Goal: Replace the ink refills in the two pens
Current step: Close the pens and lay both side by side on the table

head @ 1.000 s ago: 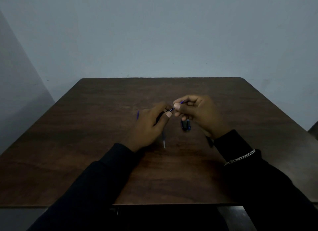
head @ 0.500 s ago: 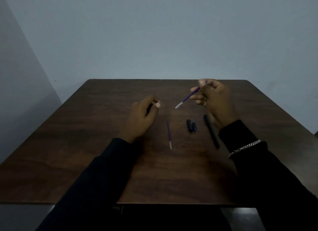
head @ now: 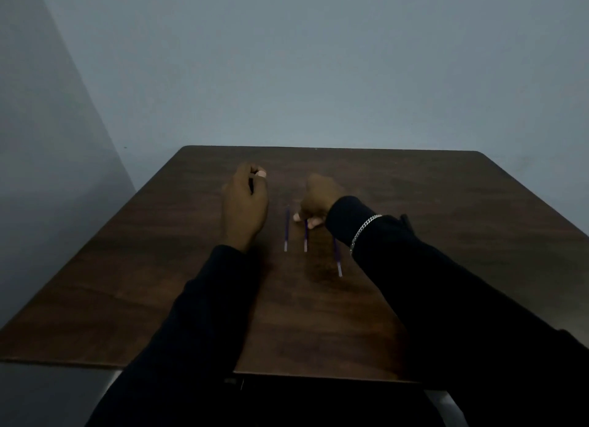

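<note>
Worktop (head: 446, 235): left hand (head: 245, 203) clenched on dark pen barrel (head: 251, 184); right hand (head: 318, 200) pinching middle refill (head: 305, 235), at 3 o'clock of left refill (head: 286, 229).

Wearing long black sleeves (head: 197, 324) on both arms, reaching to the wrists and leaving the left hand (head: 243, 203) and right hand (head: 318, 199) bare. Showing a silver chain bracelet (head: 363, 229) over the right cuff, its links catching a little light. Blending into the dim foreground lower down, cloth plain and unmarked.
</note>
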Motion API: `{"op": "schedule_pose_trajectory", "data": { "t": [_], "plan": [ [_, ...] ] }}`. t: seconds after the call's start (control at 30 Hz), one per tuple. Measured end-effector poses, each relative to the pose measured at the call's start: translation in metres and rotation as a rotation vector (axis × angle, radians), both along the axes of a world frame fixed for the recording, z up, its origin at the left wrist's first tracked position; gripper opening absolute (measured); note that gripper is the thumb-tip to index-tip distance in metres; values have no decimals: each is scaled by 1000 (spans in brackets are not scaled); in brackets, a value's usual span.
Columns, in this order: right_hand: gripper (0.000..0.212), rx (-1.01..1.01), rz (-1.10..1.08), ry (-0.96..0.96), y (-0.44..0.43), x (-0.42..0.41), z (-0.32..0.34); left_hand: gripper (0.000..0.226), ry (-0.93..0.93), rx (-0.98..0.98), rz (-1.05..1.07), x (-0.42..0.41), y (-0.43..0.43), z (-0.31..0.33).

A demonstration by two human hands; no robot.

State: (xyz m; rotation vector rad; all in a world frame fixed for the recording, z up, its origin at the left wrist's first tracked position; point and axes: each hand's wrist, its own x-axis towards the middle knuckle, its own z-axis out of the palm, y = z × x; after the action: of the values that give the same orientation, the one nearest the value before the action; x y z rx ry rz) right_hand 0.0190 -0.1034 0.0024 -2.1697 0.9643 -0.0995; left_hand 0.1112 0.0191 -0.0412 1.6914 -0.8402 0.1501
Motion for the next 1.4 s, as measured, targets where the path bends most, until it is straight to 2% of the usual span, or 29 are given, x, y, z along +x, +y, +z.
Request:
{"op": "schedule_pose_trajectory", "data": {
  "t": [0.1, 0.3, 0.53, 0.63, 0.97, 1.17, 1.27, 1.33, 1.4],
  "plan": [
    [42, -30, 27, 49, 4, 3, 3, 19, 18, -6, 9, 0, 0, 2],
    [33, -72, 16, 73, 3, 8, -1, 18, 20, -8, -9, -1, -1, 1],
    [38, -96, 27, 84, 8, 9, -1, 18, 23, 15, -5, -1, -2, 2],
    [28, -62, 23, 85, 8, 7, 0, 18, 27, 30, -7, 0, -3, 1],
    [22, -60, 28, 84, 12, -1, 6, 17, 32, 57, -19, 0, -4, 0],
    [7, -115, 29, 69, 5, -21, 26, 18, 15, 28, -118, -6, -5, 0],
    [17, -178, 40, 137, 4, -39, 36, 18, 3, 5, -153, -9, -6, 0],
    [8, -204, 38, 210, 5, -48, 35, 18, 1, 17, -168, -12, -6, 0],
    [10, -186, 28, 268, 8, -55, 30, 18, -8, 18, -191, -15, -7, 1]
  ]
}}
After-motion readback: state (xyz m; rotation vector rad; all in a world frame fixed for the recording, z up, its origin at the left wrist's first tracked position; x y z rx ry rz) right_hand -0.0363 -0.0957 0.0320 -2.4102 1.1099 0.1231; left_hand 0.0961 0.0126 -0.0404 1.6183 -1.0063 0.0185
